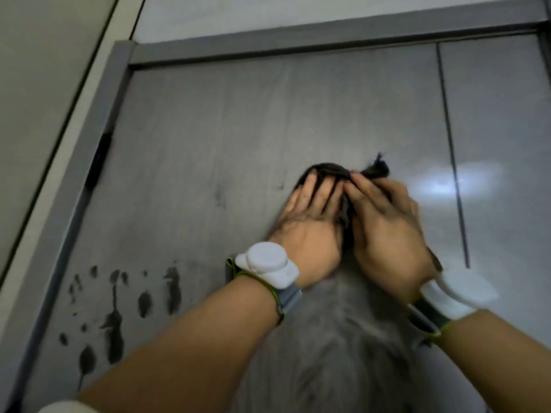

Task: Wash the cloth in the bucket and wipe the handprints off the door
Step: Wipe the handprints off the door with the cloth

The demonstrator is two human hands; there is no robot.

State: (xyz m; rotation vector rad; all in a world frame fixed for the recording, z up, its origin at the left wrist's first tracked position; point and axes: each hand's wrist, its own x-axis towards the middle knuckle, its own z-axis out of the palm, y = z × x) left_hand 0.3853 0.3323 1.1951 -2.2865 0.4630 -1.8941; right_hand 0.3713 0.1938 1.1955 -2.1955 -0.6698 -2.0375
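A grey door (226, 138) fills the view. Both hands press a dark cloth (376, 169) flat against its middle. My left hand (310, 225) lies spread over the cloth's left part, fingers apart. My right hand (387, 228) covers the right part, and a dark tuft of cloth pokes out above its fingertips. Most of the cloth is hidden under the hands. Black handprints (116, 311) with drips mark the door at the lower left, well left of my left forearm. A lighter smeared streak (334, 353) runs down the door below the hands.
The grey door frame (89, 150) runs along the left and top, with a dark hinge (100, 158) on the left side. A vertical dark groove (453, 162) divides the door on the right, next to a bright light reflection (471, 180). A pale wall (35, 70) stands at the left.
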